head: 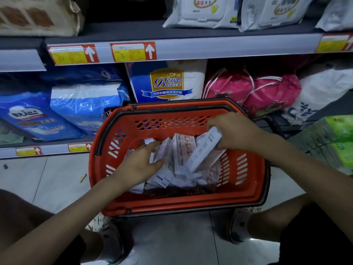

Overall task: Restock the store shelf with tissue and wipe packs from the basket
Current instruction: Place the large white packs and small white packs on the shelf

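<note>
Head view: pick-up step, w/ right hand (236, 131) clenched round a long pack (204, 150) & left hand (140, 165) pinching a small pack (159, 154), both inside the basket (172, 204); next prob. lift them to the shelf (210, 47).

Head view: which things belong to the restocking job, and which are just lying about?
Job: red plastic basket, small white tissue packs in it, long white pack in right hand, left hand, grey shelf board.
Lying about: pink drawstring bags, blue plastic packs, green boxes, yellow stick on floor.
</note>
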Tool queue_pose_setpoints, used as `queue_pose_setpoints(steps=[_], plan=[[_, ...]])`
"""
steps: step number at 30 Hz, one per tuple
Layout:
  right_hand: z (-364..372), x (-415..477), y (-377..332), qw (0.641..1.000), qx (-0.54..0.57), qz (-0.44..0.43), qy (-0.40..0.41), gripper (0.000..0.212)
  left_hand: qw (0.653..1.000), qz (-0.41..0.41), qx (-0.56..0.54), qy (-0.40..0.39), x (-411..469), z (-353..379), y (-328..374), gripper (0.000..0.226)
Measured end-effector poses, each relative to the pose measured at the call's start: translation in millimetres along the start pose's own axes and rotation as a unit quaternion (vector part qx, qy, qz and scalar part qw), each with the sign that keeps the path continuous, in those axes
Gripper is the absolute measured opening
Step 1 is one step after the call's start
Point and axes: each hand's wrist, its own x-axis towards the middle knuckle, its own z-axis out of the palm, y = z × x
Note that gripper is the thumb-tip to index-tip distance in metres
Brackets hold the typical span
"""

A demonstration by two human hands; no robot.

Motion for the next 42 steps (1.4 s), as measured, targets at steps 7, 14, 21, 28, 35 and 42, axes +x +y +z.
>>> queue_pose_setpoints(steps=[7, 14, 21, 28, 35, 42], plan=[[-39, -8, -25, 0.911, 0.379, 0.150, 0.064, 0.053, 0.909, -0.123, -0.395, 0.041, -4, -19, 21, 0.058], [-39, -13, -36, 0.793, 0.584, 0.172, 0.025, 0.040, 0.841, -0.114, -0.527, 0.045, -5, -41, 25, 0.049], [-11, -8, -44, 0.896, 0.369, 0.236, 0.075, 0.047, 0.853, -0.118, -0.506, 0.056, -17, -42, 33, 0.040], [10, -11, -92, 0.659, 0.655, 0.321, -0.184, 0.081, 0.922, -0.081, -0.321, 0.198, -19, -16, 31, 0.038], [19, 0, -106, 0.525, 0.744, 0.368, -0.190, 0.044, 0.958, 0.076, -0.162, 0.222, -28, 16, 45, 0.049], [15, -2, -93, 0.582, 0.717, 0.367, -0.112, 0.033, 0.932, 0.064, -0.356, 0.041, -18, 9, 47, 0.030]])
